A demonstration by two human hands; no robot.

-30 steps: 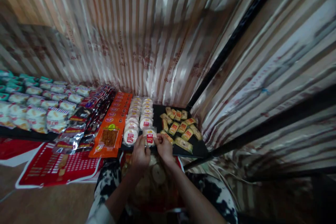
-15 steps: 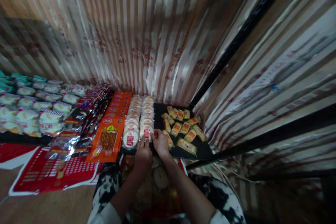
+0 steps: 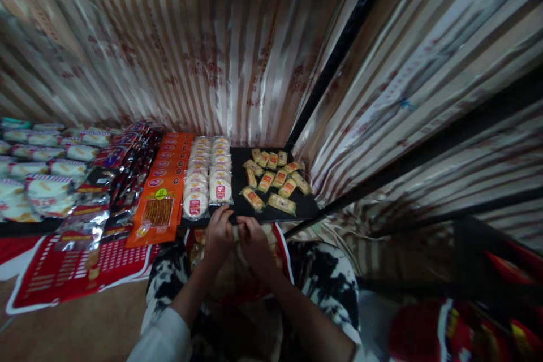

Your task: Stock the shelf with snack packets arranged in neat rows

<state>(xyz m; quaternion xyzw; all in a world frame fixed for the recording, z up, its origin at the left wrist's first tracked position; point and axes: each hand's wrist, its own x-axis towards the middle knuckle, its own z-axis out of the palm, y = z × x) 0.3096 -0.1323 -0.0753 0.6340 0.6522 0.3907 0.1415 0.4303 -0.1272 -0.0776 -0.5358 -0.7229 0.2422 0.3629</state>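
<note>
My left hand (image 3: 219, 236) is at the shelf's front edge, just below the right-hand row of round white rice crackers (image 3: 220, 189) in clear wrappers. Its fingers are loosely bent, with nothing visible in them. Beside it, my right hand (image 3: 255, 242) hovers over a red basket (image 3: 282, 240) between my knees, fingers also loosely bent and apparently empty. A second row of rice crackers (image 3: 195, 198) lies overlapped to the left. Small yellow-wrapped snacks (image 3: 266, 181) are scattered on the black shelf (image 3: 237, 161) at the right.
Left of the crackers are orange snack packs (image 3: 159, 186), dark red packs (image 3: 123, 164) and white packs (image 3: 48, 186). A red basket (image 3: 106, 266) is below them. Striped sheeting (image 3: 190, 51) hangs behind, and a black post (image 3: 331, 68) rises at the right corner.
Both hands have drawn back from the right-hand cracker row towards me and let go of it. The camera view has turned right, showing red packages at lower right.
</note>
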